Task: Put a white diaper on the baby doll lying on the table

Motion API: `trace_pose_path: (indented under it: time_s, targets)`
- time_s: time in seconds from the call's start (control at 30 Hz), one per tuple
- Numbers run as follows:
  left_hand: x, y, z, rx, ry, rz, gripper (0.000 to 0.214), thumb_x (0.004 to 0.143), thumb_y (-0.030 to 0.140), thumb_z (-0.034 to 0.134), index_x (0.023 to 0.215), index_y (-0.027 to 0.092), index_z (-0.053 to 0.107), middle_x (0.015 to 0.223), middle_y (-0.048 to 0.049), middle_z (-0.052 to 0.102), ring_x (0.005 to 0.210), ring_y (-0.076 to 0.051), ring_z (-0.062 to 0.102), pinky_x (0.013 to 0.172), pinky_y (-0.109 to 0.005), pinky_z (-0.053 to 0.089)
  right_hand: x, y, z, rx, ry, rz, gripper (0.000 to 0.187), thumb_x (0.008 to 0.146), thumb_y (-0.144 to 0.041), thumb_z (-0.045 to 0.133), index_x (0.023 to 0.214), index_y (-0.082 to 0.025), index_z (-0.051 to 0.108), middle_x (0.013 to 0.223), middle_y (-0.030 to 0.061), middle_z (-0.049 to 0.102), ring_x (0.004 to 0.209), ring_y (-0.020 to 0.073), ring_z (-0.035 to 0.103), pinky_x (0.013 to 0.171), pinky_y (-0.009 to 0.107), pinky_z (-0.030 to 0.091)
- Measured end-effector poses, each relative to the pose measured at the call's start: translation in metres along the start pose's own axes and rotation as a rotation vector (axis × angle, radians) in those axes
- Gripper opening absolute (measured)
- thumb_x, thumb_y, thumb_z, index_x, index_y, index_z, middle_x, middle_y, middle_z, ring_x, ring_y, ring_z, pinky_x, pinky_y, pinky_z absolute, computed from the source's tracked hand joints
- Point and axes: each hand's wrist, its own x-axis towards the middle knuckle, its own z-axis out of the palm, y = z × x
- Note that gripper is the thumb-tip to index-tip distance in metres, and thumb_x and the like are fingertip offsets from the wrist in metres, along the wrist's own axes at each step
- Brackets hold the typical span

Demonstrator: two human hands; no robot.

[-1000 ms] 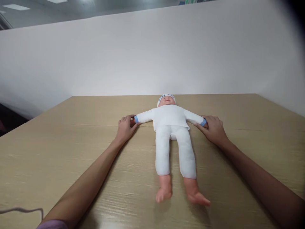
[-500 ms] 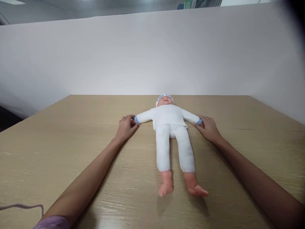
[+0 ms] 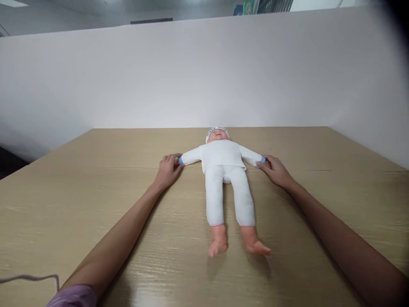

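A baby doll (image 3: 223,153) in a white top and white trousers lies on its back, its head at the far side and its bare feet towards me. Around its head runs a white band with blue lettering. Both doll arms are spread sideways, with blue cuffs at the wrists. My left hand (image 3: 168,170) is closed round the doll's hand on the left. On the right, my right hand (image 3: 277,170) grips the doll's other hand, thumb near the cuff. My fingers largely hide the doll's hands.
The doll lies on a wood-grained table (image 3: 79,183). A pale partition (image 3: 204,72) stands along the back and bends round at the sides. A thin cord (image 3: 30,278) lies at the lower left, near my purple sleeve (image 3: 73,296).
The doll sits slightly further left in view, its feet a little higher. Both my hands keep hold of its hands; my right hand has shifted slightly left.
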Motion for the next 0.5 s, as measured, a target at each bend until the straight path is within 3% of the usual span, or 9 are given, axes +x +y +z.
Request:
trace_pose_path:
  time_s: [0.17, 0.3, 0.4, 0.5]
  targets:
    - [-0.005, 0.007, -0.004, 0.015, 0.019, -0.031, 0.040, 0.093, 0.027, 0.061, 0.132, 0.018, 0.061, 0.127, -0.0128, 0.070, 0.115, -0.034, 0.058, 0.101, -0.048, 0.046, -0.009, -0.006, 0.002, -0.079, 0.067, -0.058, 0.053, 0.097, -0.064, 0.049, 0.119, -0.019, 0.066, 0.109, 0.0164, 0.072, 0.102, 0.0345, 0.062, 0.095, 0.051, 0.046]
    - [-0.024, 0.028, -0.016, 0.022, 0.128, -0.075, 0.047, 0.093, 0.031, 0.062, 0.136, 0.014, 0.056, 0.136, -0.0193, 0.063, 0.123, -0.037, 0.055, 0.106, -0.053, 0.044, -0.031, -0.025, -0.006, -0.033, 0.251, -0.052, 0.065, 0.095, -0.063, 0.055, 0.138, -0.016, 0.055, 0.130, 0.0219, 0.067, 0.120, 0.0371, 0.058, 0.108, 0.058, 0.042]
    - [-0.042, 0.061, -0.032, -0.072, 0.279, -0.124, 0.046, 0.096, 0.033, 0.059, 0.137, 0.013, 0.053, 0.134, -0.0203, 0.061, 0.120, -0.034, 0.057, 0.106, -0.052, 0.045, -0.053, -0.060, -0.018, 0.105, 0.406, -0.009, 0.063, 0.097, -0.058, 0.056, 0.145, -0.017, 0.049, 0.132, 0.0198, 0.066, 0.125, 0.0330, 0.058, 0.112, 0.056, 0.042]
    - [-0.068, 0.118, -0.057, -0.249, 0.367, -0.146, 0.046, 0.098, 0.037, 0.058, 0.138, 0.016, 0.051, 0.134, -0.0176, 0.061, 0.113, -0.030, 0.058, 0.098, -0.048, 0.050, -0.087, -0.115, -0.036, 0.277, 0.446, 0.018, 0.054, 0.099, -0.054, 0.055, 0.143, -0.022, 0.050, 0.132, 0.0161, 0.066, 0.124, 0.0292, 0.060, 0.110, 0.053, 0.047]
